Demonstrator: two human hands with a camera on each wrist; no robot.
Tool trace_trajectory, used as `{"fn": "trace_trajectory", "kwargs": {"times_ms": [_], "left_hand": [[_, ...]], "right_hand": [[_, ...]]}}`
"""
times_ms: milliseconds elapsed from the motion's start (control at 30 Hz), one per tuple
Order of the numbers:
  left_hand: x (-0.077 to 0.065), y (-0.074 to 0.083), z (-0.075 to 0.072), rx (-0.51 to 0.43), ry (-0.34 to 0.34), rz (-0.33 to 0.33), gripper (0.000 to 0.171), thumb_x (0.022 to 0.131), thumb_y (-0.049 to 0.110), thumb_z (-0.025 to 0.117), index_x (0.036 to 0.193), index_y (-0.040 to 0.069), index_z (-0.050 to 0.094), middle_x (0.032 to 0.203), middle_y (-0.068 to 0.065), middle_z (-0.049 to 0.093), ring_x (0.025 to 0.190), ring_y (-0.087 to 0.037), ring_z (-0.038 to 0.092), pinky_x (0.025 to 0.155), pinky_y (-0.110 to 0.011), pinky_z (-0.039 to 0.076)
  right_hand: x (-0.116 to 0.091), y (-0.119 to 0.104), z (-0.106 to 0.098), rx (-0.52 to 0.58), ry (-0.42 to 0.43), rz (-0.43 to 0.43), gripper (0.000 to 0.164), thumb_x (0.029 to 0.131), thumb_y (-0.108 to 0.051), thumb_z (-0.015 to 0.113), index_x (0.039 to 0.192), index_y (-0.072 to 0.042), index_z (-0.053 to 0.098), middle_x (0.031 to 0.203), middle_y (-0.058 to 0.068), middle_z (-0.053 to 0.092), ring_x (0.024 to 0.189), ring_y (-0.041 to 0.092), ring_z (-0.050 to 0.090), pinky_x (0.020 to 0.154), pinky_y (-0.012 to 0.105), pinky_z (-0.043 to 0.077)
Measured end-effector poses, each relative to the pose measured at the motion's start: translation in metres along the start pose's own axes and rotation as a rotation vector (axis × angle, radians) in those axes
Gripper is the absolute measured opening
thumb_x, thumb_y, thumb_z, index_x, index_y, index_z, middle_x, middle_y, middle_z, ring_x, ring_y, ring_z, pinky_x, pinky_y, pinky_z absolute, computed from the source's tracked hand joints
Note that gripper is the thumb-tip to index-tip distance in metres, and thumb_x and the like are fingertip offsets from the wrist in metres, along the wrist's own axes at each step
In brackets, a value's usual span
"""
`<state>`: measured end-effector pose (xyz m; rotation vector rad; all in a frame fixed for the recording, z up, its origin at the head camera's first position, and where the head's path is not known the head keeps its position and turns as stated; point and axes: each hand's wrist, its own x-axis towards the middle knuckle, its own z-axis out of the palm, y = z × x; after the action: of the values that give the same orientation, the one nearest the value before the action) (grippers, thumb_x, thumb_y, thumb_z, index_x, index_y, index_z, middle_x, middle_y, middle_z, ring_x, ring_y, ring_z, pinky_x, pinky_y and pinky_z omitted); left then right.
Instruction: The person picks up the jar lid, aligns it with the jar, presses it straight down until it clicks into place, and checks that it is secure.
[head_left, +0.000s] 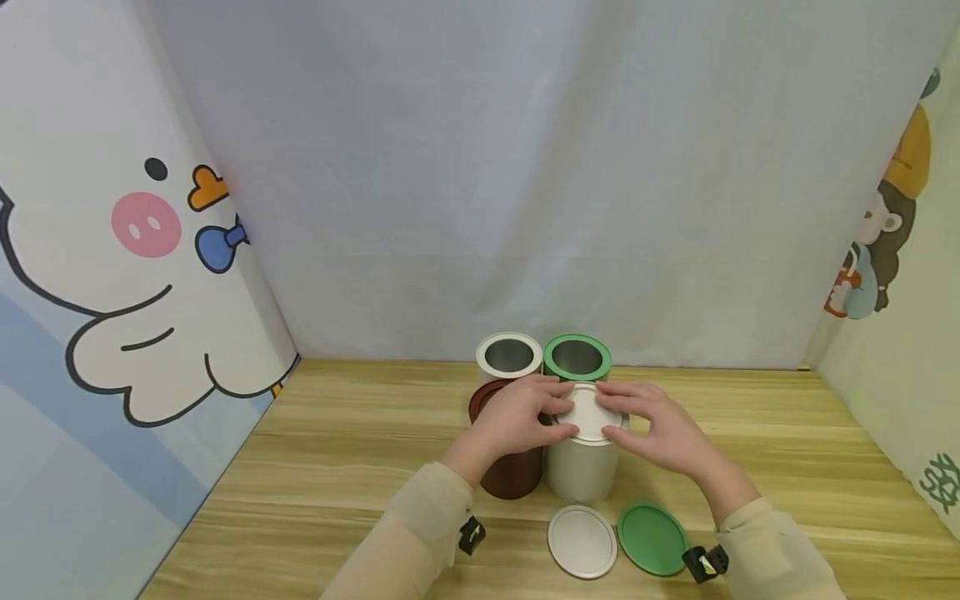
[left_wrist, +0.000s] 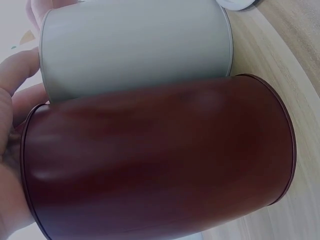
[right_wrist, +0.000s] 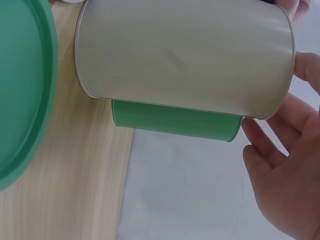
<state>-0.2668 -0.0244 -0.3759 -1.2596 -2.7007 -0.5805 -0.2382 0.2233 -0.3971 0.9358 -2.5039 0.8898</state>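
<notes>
A white lid point(head_left: 587, 410) lies over the top of a pale grey can point(head_left: 581, 475). From the left, the fingers and thumb of my left hand point(head_left: 516, 418) touch the lid's edge. On the opposite side, my right hand point(head_left: 663, 427) rests its fingertips and thumb on it. In the right wrist view, the right fingers lie fairly straight along the grey can's point(right_wrist: 185, 55) upper rim. A dark red can point(left_wrist: 160, 160) stands upright beside the grey one, under my left hand, which hides part of its top.
Behind are two uncovered cans, one with a white rim point(head_left: 487, 367) and one with a green rim point(head_left: 557, 371). A loose white lid point(head_left: 582, 542) and a green lid point(head_left: 652, 539) lie on the wooden table point(head_left: 337, 467) in front. A grey curtain point(head_left: 412, 208) hangs behind.
</notes>
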Motion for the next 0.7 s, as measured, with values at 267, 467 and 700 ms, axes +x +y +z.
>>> {"fn": "trace_trajectory", "kwargs": {"times_ms": [267, 467, 700], "left_hand": [[-0.0006, 0.0016, -0.0010, -0.029, -0.001, -0.006, 0.041, 0.093, 0.032, 0.070, 0.125, 0.007, 0.069, 0.143, -0.004, 0.054, 0.134, -0.023, 0.046, 0.108, -0.031, 0.040], [-0.0007, 0.0036, -0.0015, -0.032, -0.012, -0.018, 0.040, 0.093, 0.032, 0.070, 0.126, 0.008, 0.069, 0.144, -0.003, 0.053, 0.133, -0.022, 0.048, 0.106, -0.030, 0.041], [-0.0007, 0.0062, -0.0023, -0.017, -0.006, -0.023, 0.038, 0.093, 0.030, 0.070, 0.122, 0.007, 0.071, 0.142, -0.004, 0.055, 0.132, -0.022, 0.048, 0.105, -0.030, 0.042]], "right_hand": [[0.0009, -0.0040, -0.0030, 0.007, -0.061, 0.074, 0.042, 0.088, -0.017, 0.076, 0.126, -0.002, 0.068, 0.137, 0.011, 0.059, 0.125, 0.038, 0.051, 0.099, 0.058, 0.042], [0.0011, -0.0072, -0.0044, 0.008, -0.069, 0.089, 0.043, 0.088, -0.017, 0.076, 0.127, -0.001, 0.067, 0.137, 0.011, 0.059, 0.125, 0.039, 0.051, 0.099, 0.059, 0.042], [0.0025, -0.0082, -0.0039, -0.021, -0.078, 0.083, 0.041, 0.088, -0.016, 0.076, 0.125, 0.000, 0.068, 0.136, 0.013, 0.060, 0.124, 0.040, 0.052, 0.099, 0.058, 0.043]]}}
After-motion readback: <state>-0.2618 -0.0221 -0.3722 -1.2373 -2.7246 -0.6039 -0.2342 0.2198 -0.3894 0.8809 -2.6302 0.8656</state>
